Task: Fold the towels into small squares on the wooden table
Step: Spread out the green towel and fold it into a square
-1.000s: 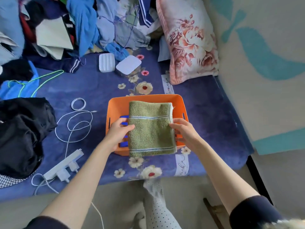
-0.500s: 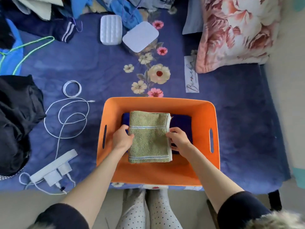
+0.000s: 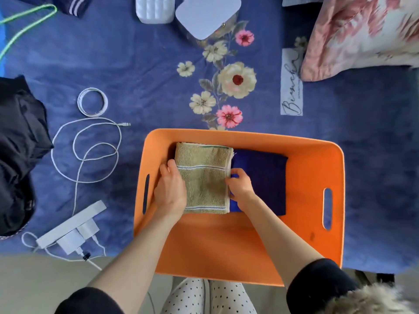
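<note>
Olive-green folded towel (image 3: pixel 205 180) lies in the left part of the orange basket (image 3: pixel 317 155), partly over a dark blue folded cloth (image 3: pixel 260 177). The left hand (image 3: pixel 170 189) grips its left edge; the right hand (image 3: pixel 241 189) pinches its right edge. A white label (image 3: pixel 292 82) on the blue floral bedspread (image 3: pixel 147 75) bears script, seemingly "Bianca".

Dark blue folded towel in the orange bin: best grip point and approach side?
Probably its free right edge, coming from above on the right. The blue towel lies flat in the bin; its left part is under the green towel and the right hand.
</note>
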